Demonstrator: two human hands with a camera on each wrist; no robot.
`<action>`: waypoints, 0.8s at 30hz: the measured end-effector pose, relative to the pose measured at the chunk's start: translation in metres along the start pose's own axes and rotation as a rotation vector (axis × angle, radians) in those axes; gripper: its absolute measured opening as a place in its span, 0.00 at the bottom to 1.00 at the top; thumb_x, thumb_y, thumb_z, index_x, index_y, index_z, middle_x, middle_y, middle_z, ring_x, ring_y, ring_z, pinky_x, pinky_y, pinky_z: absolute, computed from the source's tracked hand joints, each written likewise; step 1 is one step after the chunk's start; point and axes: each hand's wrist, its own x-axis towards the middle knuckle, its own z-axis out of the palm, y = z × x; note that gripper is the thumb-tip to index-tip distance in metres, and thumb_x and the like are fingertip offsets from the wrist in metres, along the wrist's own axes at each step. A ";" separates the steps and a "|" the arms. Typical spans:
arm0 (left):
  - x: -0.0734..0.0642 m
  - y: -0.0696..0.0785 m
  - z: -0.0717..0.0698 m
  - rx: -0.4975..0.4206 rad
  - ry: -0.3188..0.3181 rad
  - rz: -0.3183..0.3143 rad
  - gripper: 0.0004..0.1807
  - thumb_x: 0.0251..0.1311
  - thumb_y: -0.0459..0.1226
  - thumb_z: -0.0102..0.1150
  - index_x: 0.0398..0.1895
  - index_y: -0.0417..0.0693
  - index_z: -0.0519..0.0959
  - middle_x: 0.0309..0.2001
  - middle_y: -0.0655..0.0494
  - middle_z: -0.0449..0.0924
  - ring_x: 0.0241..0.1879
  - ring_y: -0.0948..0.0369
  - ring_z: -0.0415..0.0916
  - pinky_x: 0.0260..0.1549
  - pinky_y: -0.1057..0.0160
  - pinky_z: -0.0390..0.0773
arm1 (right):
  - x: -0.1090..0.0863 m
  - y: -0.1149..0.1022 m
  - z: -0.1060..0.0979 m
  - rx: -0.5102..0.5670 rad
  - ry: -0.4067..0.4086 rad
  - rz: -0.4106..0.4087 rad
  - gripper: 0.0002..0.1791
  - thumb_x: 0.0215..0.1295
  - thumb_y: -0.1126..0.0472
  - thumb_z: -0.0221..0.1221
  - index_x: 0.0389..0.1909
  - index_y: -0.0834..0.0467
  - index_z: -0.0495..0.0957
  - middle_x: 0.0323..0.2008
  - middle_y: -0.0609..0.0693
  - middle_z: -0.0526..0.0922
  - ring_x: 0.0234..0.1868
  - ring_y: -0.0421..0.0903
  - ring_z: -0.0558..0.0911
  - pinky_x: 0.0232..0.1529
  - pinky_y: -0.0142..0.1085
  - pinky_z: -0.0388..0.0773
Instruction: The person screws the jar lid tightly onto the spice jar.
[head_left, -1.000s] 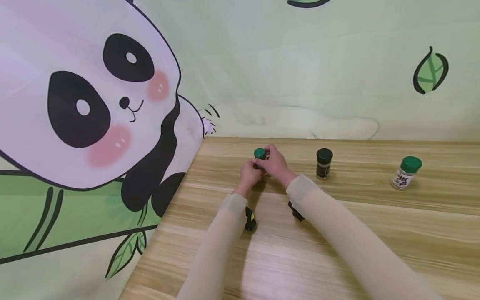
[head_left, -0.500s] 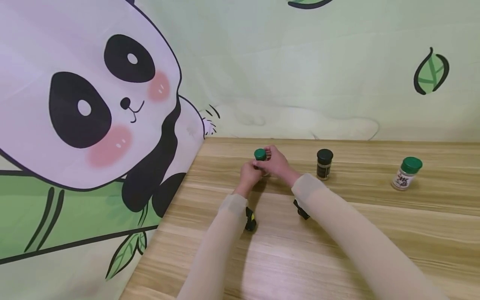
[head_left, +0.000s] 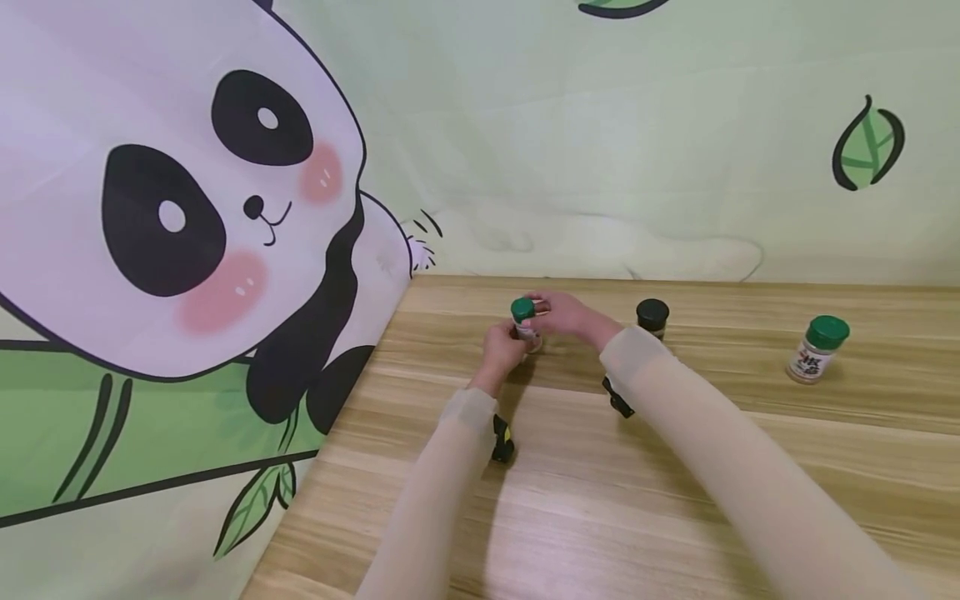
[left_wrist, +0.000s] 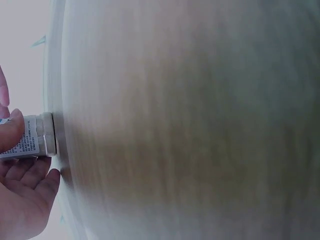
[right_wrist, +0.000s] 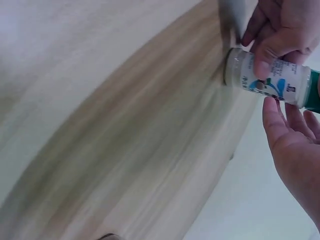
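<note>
A seasoning bottle with a green lid and white printed label stands upright near the back left of the table, its base right at the wood. My left hand grips its body; in the right wrist view the left thumb lies across the label. From the other side my right hand reaches round the upper part, thumb in front and fingers behind. The right wrist view shows the right fingers along the bottle near the green lid. The lid is on the bottle.
To the right stands a black-lidded seasoning jar, its lower part hidden by my right sleeve. Farther right is another green-lidded seasoning bottle. A panda-printed cloth hangs behind the wooden table.
My right hand and forearm have shifted right and turned, uncovering more of the bottle's label. My right sleeve now hides part of the black-lidded jar. The left hand has hardly moved.
</note>
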 end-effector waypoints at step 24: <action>0.000 -0.001 0.001 -0.048 -0.003 -0.014 0.17 0.61 0.30 0.68 0.52 0.30 0.82 0.51 0.34 0.86 0.34 0.59 0.77 0.33 0.70 0.75 | -0.002 -0.004 0.006 -0.025 0.076 -0.022 0.30 0.75 0.65 0.57 0.72 0.72 0.62 0.70 0.71 0.70 0.73 0.65 0.70 0.67 0.53 0.76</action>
